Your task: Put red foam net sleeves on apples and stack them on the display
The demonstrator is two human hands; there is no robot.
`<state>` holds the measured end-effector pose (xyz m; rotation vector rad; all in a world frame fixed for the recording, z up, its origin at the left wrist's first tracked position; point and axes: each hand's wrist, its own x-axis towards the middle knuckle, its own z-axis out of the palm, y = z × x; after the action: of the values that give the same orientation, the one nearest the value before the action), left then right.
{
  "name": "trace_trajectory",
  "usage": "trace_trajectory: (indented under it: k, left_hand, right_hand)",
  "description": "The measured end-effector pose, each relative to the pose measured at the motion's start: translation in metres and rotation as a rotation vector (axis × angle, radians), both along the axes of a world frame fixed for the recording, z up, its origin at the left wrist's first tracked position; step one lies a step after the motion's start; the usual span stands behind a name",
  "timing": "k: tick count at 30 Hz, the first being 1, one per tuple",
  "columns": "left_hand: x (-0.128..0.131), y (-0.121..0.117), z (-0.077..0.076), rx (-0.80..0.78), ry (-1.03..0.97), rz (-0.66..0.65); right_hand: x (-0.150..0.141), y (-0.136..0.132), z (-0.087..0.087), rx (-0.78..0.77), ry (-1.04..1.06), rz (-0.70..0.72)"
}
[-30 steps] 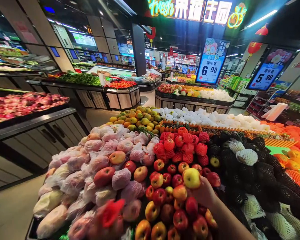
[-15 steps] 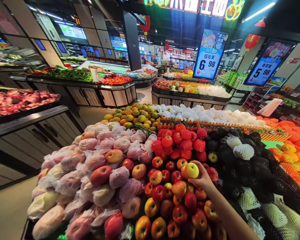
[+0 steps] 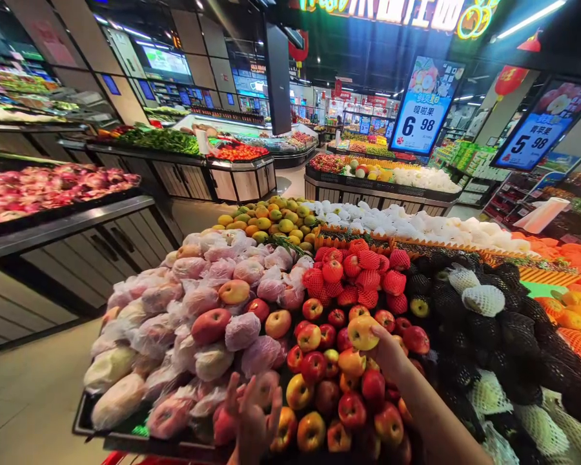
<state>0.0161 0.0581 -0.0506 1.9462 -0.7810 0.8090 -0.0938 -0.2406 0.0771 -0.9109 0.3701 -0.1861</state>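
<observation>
My right hand [image 3: 386, 352] is closed around a yellowish apple [image 3: 362, 332], holding it just over the heap of loose red-and-yellow apples [image 3: 326, 397]. At the bottom of the view my left hand [image 3: 252, 413] is raised with its fingers spread and nothing in it. It hovers before the front edge of the pile, between the bagged apples [image 3: 167, 352] and the loose ones. Behind the loose heap lie apples in red foam nets [image 3: 368, 279].
Fruit in black nets [image 3: 469, 329] lies to the right, with oranges [image 3: 578, 307] beyond it. Mangoes [image 3: 281, 219] and white-netted fruit [image 3: 397, 223] sit at the back. Price screens [image 3: 426, 106] hang above. An onion stand [image 3: 53, 190] is on the left.
My left hand has come into view from below. The right hand has shifted slightly with the apple, turning it. The whole view has moved a little to the left.
</observation>
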Motion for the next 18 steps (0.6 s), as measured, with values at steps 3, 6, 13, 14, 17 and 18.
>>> trace_trajectory:
  k: [3,6,13,14,17,18]
  left_hand:
    - [-0.012,-0.040,0.034,0.080,0.039,-0.247]
    - [-0.026,-0.073,0.066,0.144,0.219,-0.606]
    - [-0.014,-0.122,0.079,0.327,0.323,-0.870]
    - [-0.005,-0.126,0.079,0.355,0.331,-0.809]
    - [0.022,-0.136,0.079,0.494,0.333,-0.644]
    - [0.030,-0.139,0.079,0.557,0.331,-0.618]
  right_hand:
    - [-0.016,0.005,0.003,-0.019,-0.086,-0.034]
    - [-0.031,0.023,-0.008,0.017,-0.117,-0.060]
    - [-0.068,0.052,-0.052,-0.081,0.104,-0.110]
    - [-0.074,0.045,-0.054,-0.157,0.129,-0.159]
    - [-0.090,0.015,-0.053,-0.406,0.164,-0.309]
    - [-0.094,0.005,-0.052,-0.495,0.182,-0.349]
